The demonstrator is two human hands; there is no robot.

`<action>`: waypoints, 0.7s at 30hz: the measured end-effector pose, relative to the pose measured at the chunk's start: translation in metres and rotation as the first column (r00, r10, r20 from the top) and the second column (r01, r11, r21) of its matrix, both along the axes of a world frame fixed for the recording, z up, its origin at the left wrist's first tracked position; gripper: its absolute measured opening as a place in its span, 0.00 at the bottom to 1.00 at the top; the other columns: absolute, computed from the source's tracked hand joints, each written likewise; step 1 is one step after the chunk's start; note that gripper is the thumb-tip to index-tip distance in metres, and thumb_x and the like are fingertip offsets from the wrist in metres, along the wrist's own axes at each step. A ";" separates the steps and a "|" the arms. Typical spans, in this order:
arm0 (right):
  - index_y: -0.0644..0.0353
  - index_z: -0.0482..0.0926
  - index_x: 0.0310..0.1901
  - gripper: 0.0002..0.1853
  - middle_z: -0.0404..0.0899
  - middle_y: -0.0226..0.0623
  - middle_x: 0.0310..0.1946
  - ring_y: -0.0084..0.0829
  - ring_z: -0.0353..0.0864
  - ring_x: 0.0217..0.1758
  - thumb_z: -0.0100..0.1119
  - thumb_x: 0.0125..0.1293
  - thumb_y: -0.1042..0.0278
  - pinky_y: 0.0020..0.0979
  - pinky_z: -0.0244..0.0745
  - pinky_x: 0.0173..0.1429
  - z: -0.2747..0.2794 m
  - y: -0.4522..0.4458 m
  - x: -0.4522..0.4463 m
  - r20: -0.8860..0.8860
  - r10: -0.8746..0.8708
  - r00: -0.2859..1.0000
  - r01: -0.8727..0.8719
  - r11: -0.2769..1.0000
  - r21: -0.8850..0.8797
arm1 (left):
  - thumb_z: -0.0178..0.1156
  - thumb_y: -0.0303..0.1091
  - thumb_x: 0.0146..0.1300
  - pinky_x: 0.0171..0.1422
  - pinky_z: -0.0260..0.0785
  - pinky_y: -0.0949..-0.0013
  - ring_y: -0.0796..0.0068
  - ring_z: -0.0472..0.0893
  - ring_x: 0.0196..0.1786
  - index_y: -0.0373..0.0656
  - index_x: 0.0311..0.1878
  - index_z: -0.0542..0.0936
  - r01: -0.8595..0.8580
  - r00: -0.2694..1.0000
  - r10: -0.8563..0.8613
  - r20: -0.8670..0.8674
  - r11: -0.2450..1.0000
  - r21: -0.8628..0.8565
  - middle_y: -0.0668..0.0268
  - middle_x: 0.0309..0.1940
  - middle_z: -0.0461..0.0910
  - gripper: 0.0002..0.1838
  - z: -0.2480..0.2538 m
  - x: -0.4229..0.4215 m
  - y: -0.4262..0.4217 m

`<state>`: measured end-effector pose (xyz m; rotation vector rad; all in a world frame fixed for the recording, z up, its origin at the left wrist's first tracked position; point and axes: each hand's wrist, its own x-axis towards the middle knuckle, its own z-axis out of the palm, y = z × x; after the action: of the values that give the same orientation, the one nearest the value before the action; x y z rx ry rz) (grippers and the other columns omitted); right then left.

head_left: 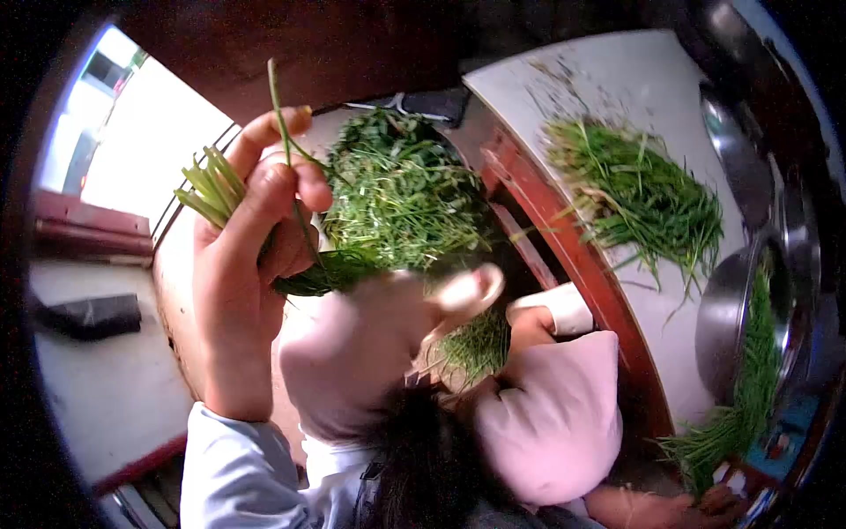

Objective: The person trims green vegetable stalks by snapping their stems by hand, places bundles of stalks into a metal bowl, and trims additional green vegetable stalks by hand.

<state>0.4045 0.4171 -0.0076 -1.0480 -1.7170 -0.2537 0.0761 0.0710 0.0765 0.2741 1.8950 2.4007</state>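
My left hand [269, 198] is raised at the left, fingers wrapped round a bunch of green stems [211, 187]. The pale cut ends stick out to the left, and the dark leaves show below the hand. A single long stem [275, 88] rises between thumb and fingertips. At the bottom right edge is my right hand [683, 510], dim and partly out of view, so what its fingers do is unclear. Just above it, long greens [705, 445] hang from a metal bowl [724, 322].
A large heap of leafy greens [401, 189] lies on the floor ahead. Another pile [639, 189] rests on a white tabletop [639, 344] with a red-brown edge. My knees and sandalled feet are in the lower middle. A dark object [92, 316] lies on a pale surface at left.
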 end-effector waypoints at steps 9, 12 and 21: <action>0.64 0.67 0.29 0.14 0.71 0.40 0.24 0.27 0.69 0.24 0.53 0.52 0.60 0.23 0.64 0.32 0.095 -0.080 -0.135 -0.119 0.991 0.059 -0.841 -0.015 -0.541 | 0.52 0.30 0.55 0.16 0.50 0.87 0.94 0.61 0.15 0.43 0.35 0.70 0.144 0.972 -0.163 0.169 0.983 0.118 0.68 0.24 0.78 0.05 -0.011 -0.006 -0.047; 0.62 0.71 0.20 0.05 0.72 0.34 0.18 0.22 0.68 0.21 0.53 0.46 0.71 0.20 0.62 0.27 0.134 -0.185 -0.240 -0.259 0.952 0.164 -0.713 -0.067 -0.698 | 0.50 0.34 0.58 0.17 0.46 0.87 0.93 0.58 0.14 0.45 0.43 0.63 0.229 0.931 -0.287 0.227 0.941 0.249 0.68 0.24 0.75 0.11 -0.019 -0.006 -0.060; 0.67 0.75 0.33 0.06 0.74 0.28 0.19 0.16 0.71 0.24 0.54 0.53 0.76 0.17 0.64 0.29 0.077 -0.277 -0.357 -0.654 0.756 0.019 -0.249 -0.630 -0.736 | 0.50 0.32 0.58 0.19 0.49 0.87 0.92 0.60 0.17 0.44 0.41 0.62 0.216 0.951 -0.264 0.159 0.939 0.267 0.68 0.24 0.76 0.10 -0.059 -0.024 -0.084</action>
<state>0.0476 0.1403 0.0696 0.0588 -2.5655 2.2853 0.0521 -0.0134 0.0171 0.2592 1.3945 2.3931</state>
